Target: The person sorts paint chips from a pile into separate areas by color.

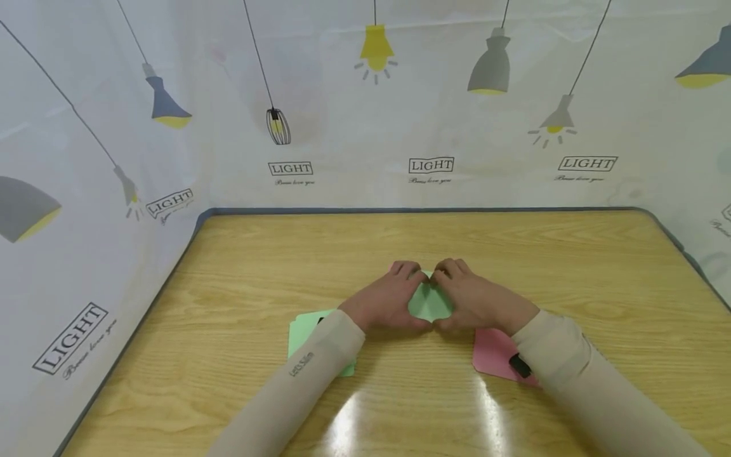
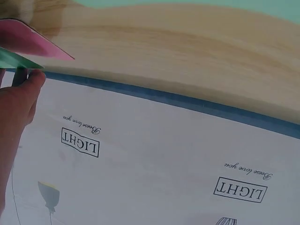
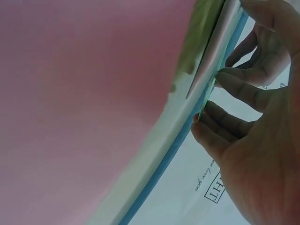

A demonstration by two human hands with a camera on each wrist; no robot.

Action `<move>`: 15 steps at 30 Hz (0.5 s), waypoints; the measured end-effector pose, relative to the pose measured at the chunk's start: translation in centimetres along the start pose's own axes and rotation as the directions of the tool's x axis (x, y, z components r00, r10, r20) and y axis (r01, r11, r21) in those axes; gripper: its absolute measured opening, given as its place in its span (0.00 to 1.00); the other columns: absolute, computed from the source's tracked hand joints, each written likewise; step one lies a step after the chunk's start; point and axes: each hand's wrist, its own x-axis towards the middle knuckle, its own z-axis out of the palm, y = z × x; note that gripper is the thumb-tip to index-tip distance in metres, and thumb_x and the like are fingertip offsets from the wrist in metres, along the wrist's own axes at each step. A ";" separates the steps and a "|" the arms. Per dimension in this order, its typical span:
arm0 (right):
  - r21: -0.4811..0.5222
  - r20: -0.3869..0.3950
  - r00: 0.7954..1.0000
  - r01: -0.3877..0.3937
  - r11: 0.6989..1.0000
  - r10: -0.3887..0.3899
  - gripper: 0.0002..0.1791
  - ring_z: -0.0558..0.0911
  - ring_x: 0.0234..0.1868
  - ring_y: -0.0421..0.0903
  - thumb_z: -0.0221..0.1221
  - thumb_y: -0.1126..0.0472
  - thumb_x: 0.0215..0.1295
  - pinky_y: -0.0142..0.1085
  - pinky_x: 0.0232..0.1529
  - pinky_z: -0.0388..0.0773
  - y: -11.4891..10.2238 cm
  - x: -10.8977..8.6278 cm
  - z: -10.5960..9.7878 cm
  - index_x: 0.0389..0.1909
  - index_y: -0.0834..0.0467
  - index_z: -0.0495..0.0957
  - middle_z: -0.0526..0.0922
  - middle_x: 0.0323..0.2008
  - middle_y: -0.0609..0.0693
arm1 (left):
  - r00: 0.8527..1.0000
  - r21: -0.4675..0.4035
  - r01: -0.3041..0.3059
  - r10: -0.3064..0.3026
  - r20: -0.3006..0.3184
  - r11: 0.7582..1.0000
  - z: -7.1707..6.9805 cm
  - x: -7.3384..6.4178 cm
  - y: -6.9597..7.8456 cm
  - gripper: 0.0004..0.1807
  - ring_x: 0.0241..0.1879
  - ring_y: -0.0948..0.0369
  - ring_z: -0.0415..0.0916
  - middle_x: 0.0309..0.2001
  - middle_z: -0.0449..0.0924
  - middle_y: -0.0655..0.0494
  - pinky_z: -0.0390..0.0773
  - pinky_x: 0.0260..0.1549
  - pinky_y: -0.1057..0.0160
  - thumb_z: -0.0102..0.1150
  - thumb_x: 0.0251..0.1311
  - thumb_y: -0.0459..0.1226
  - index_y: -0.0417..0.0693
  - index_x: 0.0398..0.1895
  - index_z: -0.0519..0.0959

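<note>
Both hands meet around a light green card (image 1: 429,303) near the middle of the wooden table. My left hand (image 1: 391,299) grips its left side, and my right hand (image 1: 478,297) pinches its right side. Edge-on, the green card (image 3: 206,96) shows between the right hand's (image 3: 262,136) fingertips. In the left wrist view, a pink card (image 2: 30,42) slants beside the green card (image 2: 16,59), close to the left hand (image 2: 18,101). Most of that pink card is hidden by the hands in the head view.
Light green cards (image 1: 302,330) lie under the left forearm, with a black piece partly covered. Pink cards (image 1: 493,352) with a black piece (image 1: 520,365) lie beside the right forearm. A white sheet printed with lamps (image 1: 342,114) surrounds the wooden table (image 1: 228,279).
</note>
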 end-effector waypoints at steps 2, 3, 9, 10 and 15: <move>0.008 -0.011 1.000 0.018 1.000 -0.018 0.37 0.65 0.57 0.57 0.70 0.47 0.49 0.46 0.50 0.74 -0.2 0.2 -0.1 0.56 0.64 0.70 0.63 0.58 0.60 | 1.000 0.004 0.000 0.000 -0.005 1.000 -0.3 -0.3 -0.1 0.42 0.68 0.54 0.51 0.66 0.57 0.50 0.65 0.60 0.64 0.64 0.55 0.60 0.48 0.66 0.65; 0.015 -0.013 1.000 0.025 1.000 -0.024 0.38 0.65 0.57 0.57 0.70 0.47 0.49 0.45 0.50 0.74 -0.4 0.3 -0.1 0.56 0.64 0.70 0.63 0.58 0.60 | 1.000 0.004 -0.001 0.001 -0.003 1.000 -0.5 -0.5 -0.2 0.42 0.67 0.54 0.53 0.65 0.57 0.49 0.66 0.59 0.64 0.65 0.54 0.60 0.47 0.66 0.65; 0.026 -0.005 0.999 0.042 0.999 -0.042 0.37 0.64 0.59 0.57 0.71 0.48 0.51 0.45 0.50 0.75 -2.1 1.0 -0.2 0.59 0.62 0.70 0.64 0.59 0.60 | 0.999 0.007 0.006 -0.007 0.039 1.000 -1.7 -2.2 -0.8 0.41 0.61 0.55 0.59 0.62 0.60 0.51 0.69 0.56 0.65 0.67 0.54 0.58 0.47 0.65 0.66; 0.026 -0.007 0.999 0.047 0.999 -0.047 0.37 0.64 0.59 0.57 0.70 0.48 0.52 0.45 0.50 0.75 -2.4 1.2 -0.2 0.59 0.62 0.70 0.64 0.59 0.60 | 0.999 0.013 0.012 -0.013 0.045 1.000 -2.1 -2.6 -0.9 0.41 0.61 0.56 0.60 0.62 0.61 0.51 0.69 0.56 0.65 0.67 0.54 0.58 0.47 0.65 0.66; 0.054 -0.010 0.995 0.100 0.994 -0.099 0.36 0.65 0.60 0.57 0.70 0.48 0.53 0.44 0.51 0.75 -4.5 2.6 -0.4 0.60 0.61 0.70 0.64 0.60 0.60 | 0.996 0.035 0.058 -0.060 0.058 0.998 -3.6 -5.3 -1.5 0.42 0.57 0.57 0.63 0.59 0.63 0.53 0.71 0.54 0.63 0.68 0.53 0.58 0.46 0.64 0.67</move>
